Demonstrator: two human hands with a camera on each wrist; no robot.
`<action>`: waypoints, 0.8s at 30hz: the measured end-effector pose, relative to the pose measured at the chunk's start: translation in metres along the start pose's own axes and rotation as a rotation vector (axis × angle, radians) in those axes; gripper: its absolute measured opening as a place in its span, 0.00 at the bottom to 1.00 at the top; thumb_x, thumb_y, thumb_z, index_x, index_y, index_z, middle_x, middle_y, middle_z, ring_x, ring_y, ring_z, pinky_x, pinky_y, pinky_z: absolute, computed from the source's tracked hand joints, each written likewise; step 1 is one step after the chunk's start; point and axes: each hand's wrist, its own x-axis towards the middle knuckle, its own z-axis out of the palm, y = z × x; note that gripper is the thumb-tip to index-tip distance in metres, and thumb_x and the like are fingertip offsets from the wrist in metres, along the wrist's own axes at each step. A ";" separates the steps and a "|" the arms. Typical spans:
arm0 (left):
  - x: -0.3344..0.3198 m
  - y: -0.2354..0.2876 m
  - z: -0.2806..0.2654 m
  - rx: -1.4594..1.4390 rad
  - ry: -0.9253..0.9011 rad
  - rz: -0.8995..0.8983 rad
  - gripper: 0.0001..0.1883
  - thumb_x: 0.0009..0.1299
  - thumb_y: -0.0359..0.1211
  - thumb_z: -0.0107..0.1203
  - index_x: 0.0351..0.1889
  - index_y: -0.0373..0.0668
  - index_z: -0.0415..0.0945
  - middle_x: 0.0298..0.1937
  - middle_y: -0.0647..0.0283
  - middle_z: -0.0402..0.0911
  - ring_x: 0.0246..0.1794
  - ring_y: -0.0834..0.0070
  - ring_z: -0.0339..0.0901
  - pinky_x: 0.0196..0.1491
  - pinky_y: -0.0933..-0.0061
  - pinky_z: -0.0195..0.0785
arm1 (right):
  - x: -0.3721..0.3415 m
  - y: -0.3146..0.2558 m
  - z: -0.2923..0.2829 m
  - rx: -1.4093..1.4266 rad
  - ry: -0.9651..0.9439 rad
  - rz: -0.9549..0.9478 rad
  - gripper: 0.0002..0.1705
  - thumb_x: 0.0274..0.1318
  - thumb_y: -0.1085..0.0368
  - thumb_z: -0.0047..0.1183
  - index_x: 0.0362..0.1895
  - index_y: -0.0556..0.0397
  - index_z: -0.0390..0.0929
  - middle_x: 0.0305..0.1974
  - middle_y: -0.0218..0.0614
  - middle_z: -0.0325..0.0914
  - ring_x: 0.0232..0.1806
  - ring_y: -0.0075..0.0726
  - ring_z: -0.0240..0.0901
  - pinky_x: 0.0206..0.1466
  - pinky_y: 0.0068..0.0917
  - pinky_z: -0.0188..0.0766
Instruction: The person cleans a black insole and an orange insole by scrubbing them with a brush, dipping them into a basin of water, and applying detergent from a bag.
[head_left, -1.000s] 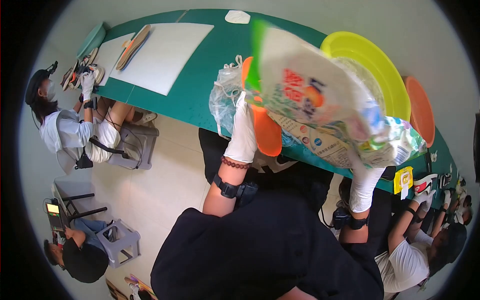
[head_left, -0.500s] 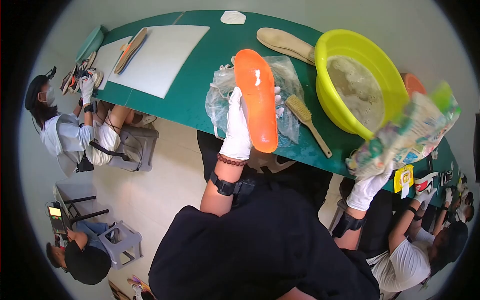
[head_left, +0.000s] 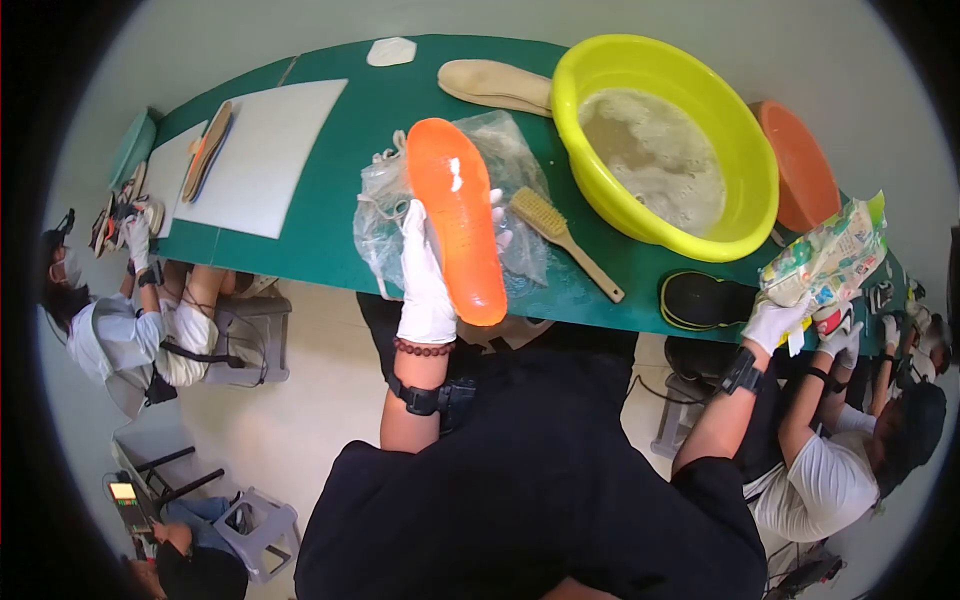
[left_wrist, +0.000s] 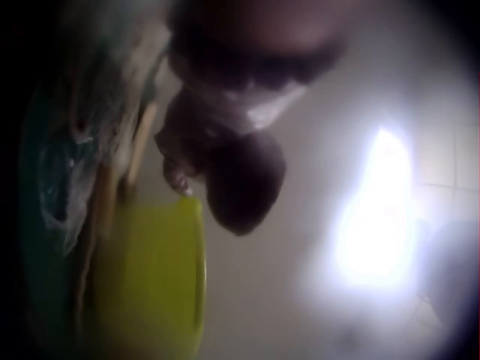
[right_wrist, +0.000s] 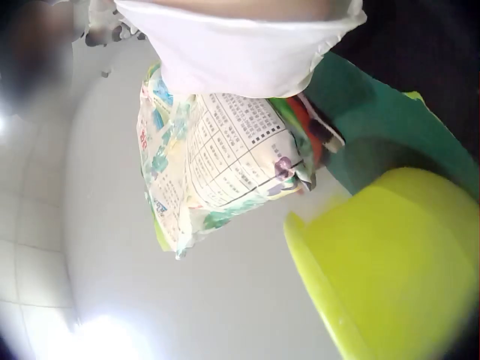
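from here i see left grip holding orange insole, right grip printed bag; likely soaping step, next: bag down, brush up.

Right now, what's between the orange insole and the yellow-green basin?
Head view: past the orange insole, fingertips of the left hand, crumpled clear plastic bag, the scrub brush, then green tabletop up to the basin.

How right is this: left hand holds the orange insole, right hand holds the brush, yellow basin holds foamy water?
Not the brush: per the head view, the right hand holds a printed bag. The left hand does hold the orange insole, and the yellow basin holds foamy water.
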 end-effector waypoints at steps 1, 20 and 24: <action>-0.001 0.000 0.001 0.008 0.002 0.005 0.35 0.76 0.58 0.37 0.70 0.43 0.62 0.63 0.48 0.74 0.52 0.61 0.79 0.54 0.54 0.77 | 0.019 0.008 -0.008 0.030 0.005 -0.046 0.33 0.65 0.46 0.42 0.67 0.51 0.67 0.64 0.42 0.71 0.64 0.50 0.69 0.66 0.54 0.66; -0.003 0.001 -0.004 0.009 0.001 0.034 0.33 0.77 0.57 0.37 0.70 0.44 0.61 0.63 0.48 0.74 0.50 0.61 0.81 0.53 0.54 0.78 | 0.134 0.062 -0.021 -0.140 -0.037 0.064 0.30 0.68 0.49 0.39 0.68 0.49 0.65 0.62 0.43 0.72 0.62 0.52 0.70 0.66 0.50 0.66; -0.001 -0.001 0.000 0.017 0.043 0.019 0.33 0.77 0.57 0.38 0.70 0.44 0.61 0.63 0.48 0.74 0.51 0.61 0.80 0.52 0.54 0.78 | 0.085 0.038 -0.001 -0.208 0.054 -0.039 0.24 0.63 0.62 0.48 0.62 0.56 0.68 0.56 0.46 0.75 0.55 0.47 0.76 0.59 0.41 0.72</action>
